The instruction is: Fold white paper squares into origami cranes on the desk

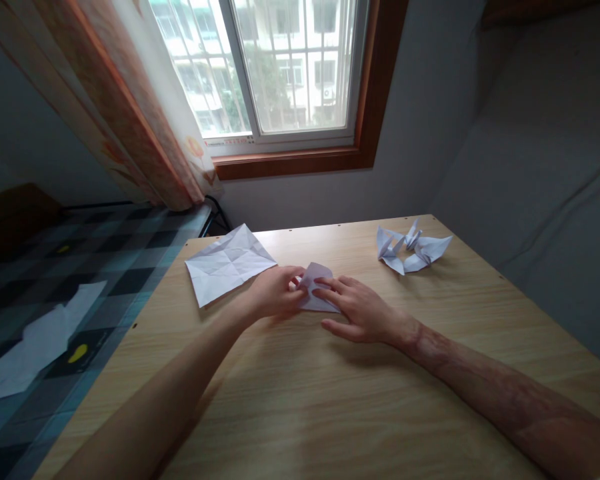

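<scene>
A small folded piece of white paper [318,285] lies on the wooden table [330,400] near its middle. My left hand [275,293] is curled at the paper's left edge, fingers pinching a flap. My right hand [361,311] lies flat with its fingers stretched over the paper's right part, pressing it down. A creased, unfolded white sheet [227,265] rests just left of my left hand.
Two or three folded paper cranes [411,251] sit at the table's far right. A bed with a checked cover [55,293] and loose white paper [35,347] stands to the left. A window [280,67] and curtain [130,107] are behind the table.
</scene>
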Demonstrator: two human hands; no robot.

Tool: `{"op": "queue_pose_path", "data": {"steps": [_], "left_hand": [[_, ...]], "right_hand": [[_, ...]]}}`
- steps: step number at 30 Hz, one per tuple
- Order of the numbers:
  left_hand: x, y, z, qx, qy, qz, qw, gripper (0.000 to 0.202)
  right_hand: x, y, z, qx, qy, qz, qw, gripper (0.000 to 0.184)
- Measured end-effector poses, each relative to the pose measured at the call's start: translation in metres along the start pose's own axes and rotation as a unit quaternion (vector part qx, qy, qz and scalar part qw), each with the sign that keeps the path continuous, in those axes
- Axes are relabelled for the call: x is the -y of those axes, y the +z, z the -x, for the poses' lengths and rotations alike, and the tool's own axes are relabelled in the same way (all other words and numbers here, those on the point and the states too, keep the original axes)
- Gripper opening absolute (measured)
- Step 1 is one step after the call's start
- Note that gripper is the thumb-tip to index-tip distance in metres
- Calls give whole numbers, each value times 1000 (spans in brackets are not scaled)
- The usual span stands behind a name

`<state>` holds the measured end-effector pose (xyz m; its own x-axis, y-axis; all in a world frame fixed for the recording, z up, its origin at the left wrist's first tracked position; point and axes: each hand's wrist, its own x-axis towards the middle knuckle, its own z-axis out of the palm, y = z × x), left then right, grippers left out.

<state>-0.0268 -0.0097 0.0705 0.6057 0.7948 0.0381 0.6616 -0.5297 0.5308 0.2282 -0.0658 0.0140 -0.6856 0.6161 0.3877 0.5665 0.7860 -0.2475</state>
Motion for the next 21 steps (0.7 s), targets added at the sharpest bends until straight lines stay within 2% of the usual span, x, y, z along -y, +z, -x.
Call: {"op": "queue_pose_path", "data": {"steps": [4,9,12,16,18,21], "left_hand": [[-2,2,0,4,32,-29,999,23],[0,3,-2,6,66,-7,998,23],[1,4,-3,-3,22,-6,1000,33],[0,7,-5,-64,-79,-17,995,52],[1,8,-6,-91,-102,1,991,51],[6,11,-8,-128,-94,27,987,40]], "right_hand": [[-2,3,0,-10,22,-26,999,62],[-1,3,0,8,27,-7,1000,63],[1,3,-1,17,23,13,1000,64],[1,6,-1,21,13,31,999,72],[1,6,-1,18,10,34,999,74],[2,5,-1,18,6,36,999,72]]}}
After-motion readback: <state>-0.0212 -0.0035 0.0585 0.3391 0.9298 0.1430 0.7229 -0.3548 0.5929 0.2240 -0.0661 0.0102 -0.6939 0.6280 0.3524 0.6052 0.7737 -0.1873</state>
